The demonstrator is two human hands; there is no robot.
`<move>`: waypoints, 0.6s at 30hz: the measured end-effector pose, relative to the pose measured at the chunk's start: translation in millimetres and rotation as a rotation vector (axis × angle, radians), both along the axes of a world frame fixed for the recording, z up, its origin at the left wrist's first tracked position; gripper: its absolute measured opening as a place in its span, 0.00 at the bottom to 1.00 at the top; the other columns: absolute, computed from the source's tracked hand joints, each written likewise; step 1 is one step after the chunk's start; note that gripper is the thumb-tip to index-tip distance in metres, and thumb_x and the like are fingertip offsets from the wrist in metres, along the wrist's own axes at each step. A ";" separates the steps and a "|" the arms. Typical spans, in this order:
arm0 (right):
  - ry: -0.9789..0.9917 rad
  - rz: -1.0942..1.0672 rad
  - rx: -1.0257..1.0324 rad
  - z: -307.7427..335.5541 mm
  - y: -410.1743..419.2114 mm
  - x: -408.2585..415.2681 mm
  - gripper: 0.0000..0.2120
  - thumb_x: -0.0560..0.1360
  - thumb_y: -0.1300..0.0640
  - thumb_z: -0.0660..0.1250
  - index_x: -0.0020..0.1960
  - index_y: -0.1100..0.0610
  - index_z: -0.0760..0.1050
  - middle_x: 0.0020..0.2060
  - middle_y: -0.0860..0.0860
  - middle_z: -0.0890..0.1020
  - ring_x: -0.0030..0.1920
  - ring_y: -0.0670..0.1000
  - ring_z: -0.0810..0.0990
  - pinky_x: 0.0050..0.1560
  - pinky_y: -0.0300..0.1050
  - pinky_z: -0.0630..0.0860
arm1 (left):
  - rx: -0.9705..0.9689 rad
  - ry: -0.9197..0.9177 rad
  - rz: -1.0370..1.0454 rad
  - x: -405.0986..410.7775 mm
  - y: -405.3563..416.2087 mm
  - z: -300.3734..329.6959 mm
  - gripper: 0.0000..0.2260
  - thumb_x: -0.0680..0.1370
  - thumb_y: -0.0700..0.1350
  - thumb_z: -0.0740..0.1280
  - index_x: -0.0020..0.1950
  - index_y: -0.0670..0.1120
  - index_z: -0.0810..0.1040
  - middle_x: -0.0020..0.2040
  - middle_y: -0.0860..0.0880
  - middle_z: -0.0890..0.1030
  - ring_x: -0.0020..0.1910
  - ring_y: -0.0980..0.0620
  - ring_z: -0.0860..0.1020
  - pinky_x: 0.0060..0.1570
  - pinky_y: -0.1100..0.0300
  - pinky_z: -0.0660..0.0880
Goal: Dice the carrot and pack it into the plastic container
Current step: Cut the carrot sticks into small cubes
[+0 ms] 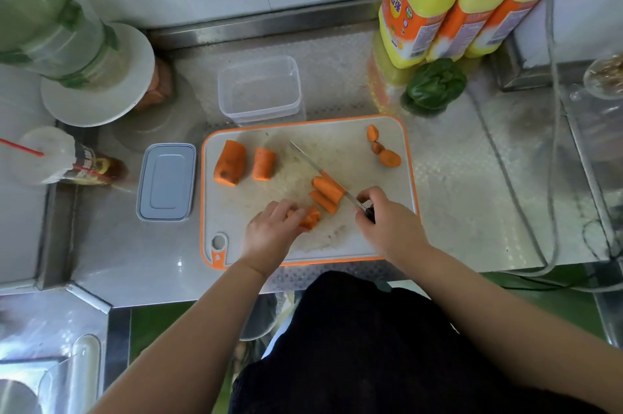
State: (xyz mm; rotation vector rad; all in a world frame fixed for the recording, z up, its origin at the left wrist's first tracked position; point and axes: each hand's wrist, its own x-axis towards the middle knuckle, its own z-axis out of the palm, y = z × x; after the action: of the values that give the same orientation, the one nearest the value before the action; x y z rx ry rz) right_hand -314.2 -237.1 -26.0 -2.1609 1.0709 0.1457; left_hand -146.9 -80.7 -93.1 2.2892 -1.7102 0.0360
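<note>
Left hand (271, 231) fingers pinched small carrot pieces (310, 219); right hand (381, 221) gripped the knife (320, 172). Blade lay close; a slip risked cutting the fingertips.

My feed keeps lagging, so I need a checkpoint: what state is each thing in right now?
plastic container: open, empty, behind the board
lid: off, flat on the counter left of the board
two carrot chunks: uncut, far left of the cutting board
carrot strips: cut lengthwise, mid-board
carrot ends: trimmed off, far right corner
knife: gripped by right hand
left hand: fingers holding cut carrot pieces
</note>
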 end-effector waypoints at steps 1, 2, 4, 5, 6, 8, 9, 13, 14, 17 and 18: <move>-0.001 0.006 0.002 0.0 -1.8 -1.3 0.11 0.79 0.52 0.61 0.60 0.53 0.69 0.34 0.45 0.76 0.39 0.54 0.78 0.35 0.45 0.66 | -0.022 -0.039 -0.022 -1.1 3.3 -3.2 0.14 0.69 0.45 0.77 0.53 0.49 0.84 0.46 0.49 0.79 0.40 0.48 0.76 0.27 0.57 0.75; -0.001 0.014 0.002 0.1 -3.7 -2.4 0.11 0.79 0.52 0.60 0.60 0.53 0.69 0.33 0.44 0.76 0.37 0.53 0.77 0.34 0.45 0.66 | -0.024 -0.068 -0.048 -2.5 6.9 -6.7 0.18 0.68 0.42 0.78 0.57 0.49 0.83 0.48 0.48 0.79 0.42 0.48 0.76 0.28 0.56 0.76; 0.005 0.038 -0.012 0.9 -6.9 -4.3 0.11 0.79 0.51 0.60 0.61 0.53 0.69 0.33 0.44 0.76 0.35 0.52 0.76 0.33 0.45 0.66 | 0.018 -0.083 -0.084 -5.6 13.8 -13.4 0.29 0.64 0.37 0.79 0.64 0.50 0.80 0.53 0.48 0.78 0.47 0.47 0.75 0.33 0.54 0.77; 0.008 0.053 -0.027 1.4 -8.0 -5.2 0.11 0.80 0.51 0.60 0.61 0.53 0.69 0.34 0.44 0.76 0.35 0.52 0.76 0.33 0.45 0.65 | 0.035 -0.080 -0.086 -7.0 16.5 -15.7 0.33 0.63 0.36 0.78 0.67 0.51 0.77 0.55 0.48 0.76 0.49 0.47 0.74 0.35 0.53 0.78; 0.009 0.070 -0.043 1.9 -8.6 -6.1 0.11 0.80 0.51 0.59 0.60 0.53 0.69 0.34 0.44 0.76 0.35 0.52 0.76 0.33 0.45 0.65 | 0.046 -0.075 -0.079 -8.1 18.0 -16.3 0.36 0.62 0.35 0.78 0.69 0.51 0.75 0.56 0.48 0.74 0.51 0.46 0.73 0.37 0.53 0.78; 0.006 0.101 -0.064 2.7 -9.3 -7.5 0.11 0.80 0.50 0.59 0.60 0.54 0.70 0.33 0.44 0.75 0.36 0.53 0.78 0.33 0.45 0.66 | 0.051 -0.066 -0.063 -10.8 17.9 -16.2 0.37 0.61 0.33 0.76 0.69 0.50 0.73 0.57 0.47 0.72 0.52 0.46 0.72 0.40 0.52 0.79; 0.002 0.116 -0.067 2.8 -9.3 -8.3 0.11 0.80 0.50 0.59 0.60 0.54 0.70 0.31 0.44 0.74 0.35 0.53 0.77 0.32 0.45 0.66 | 0.050 -0.052 -0.055 -13.1 17.0 -15.1 0.36 0.61 0.32 0.75 0.68 0.49 0.74 0.57 0.47 0.72 0.53 0.45 0.72 0.42 0.51 0.79; -0.019 0.150 -0.068 0.3 -8.8 -11.7 0.11 0.80 0.51 0.59 0.60 0.54 0.70 0.29 0.43 0.71 0.33 0.52 0.75 0.30 0.44 0.64 | -0.005 0.051 0.001 -22.4 13.1 -8.7 0.26 0.65 0.33 0.76 0.60 0.48 0.77 0.53 0.49 0.76 0.52 0.46 0.73 0.45 0.51 0.79; -0.020 0.157 -0.067 -0.4 -8.9 -12.3 0.11 0.80 0.51 0.59 0.60 0.54 0.70 0.28 0.43 0.71 0.33 0.51 0.74 0.29 0.44 0.63 | -0.018 0.061 0.008 -23.6 12.8 -7.3 0.24 0.65 0.34 0.77 0.58 0.49 0.76 0.52 0.50 0.77 0.52 0.47 0.73 0.47 0.52 0.77; -0.006 0.173 -0.057 -1.6 -9.2 -13.5 0.11 0.80 0.50 0.59 0.60 0.54 0.70 0.28 0.42 0.69 0.35 0.53 0.76 0.31 0.44 0.63 | -0.016 0.060 0.040 -25.6 12.8 -4.5 0.23 0.64 0.35 0.79 0.53 0.50 0.74 0.49 0.51 0.79 0.50 0.48 0.72 0.51 0.55 0.71; -0.005 0.176 -0.050 -0.8 -9.4 -13.6 0.11 0.80 0.50 0.59 0.60 0.54 0.70 0.28 0.42 0.69 0.37 0.54 0.78 0.32 0.44 0.64 | -0.002 0.058 0.058 -26.8 13.1 -4.0 0.23 0.64 0.36 0.79 0.53 0.50 0.75 0.49 0.51 0.79 0.50 0.47 0.72 0.51 0.54 0.71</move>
State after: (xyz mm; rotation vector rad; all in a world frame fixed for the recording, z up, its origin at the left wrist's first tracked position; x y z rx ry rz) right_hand -327.8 -246.4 -26.8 -2.2982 0.8899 0.1962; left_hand -173.7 -67.6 -97.1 2.3148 -1.6145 -0.0168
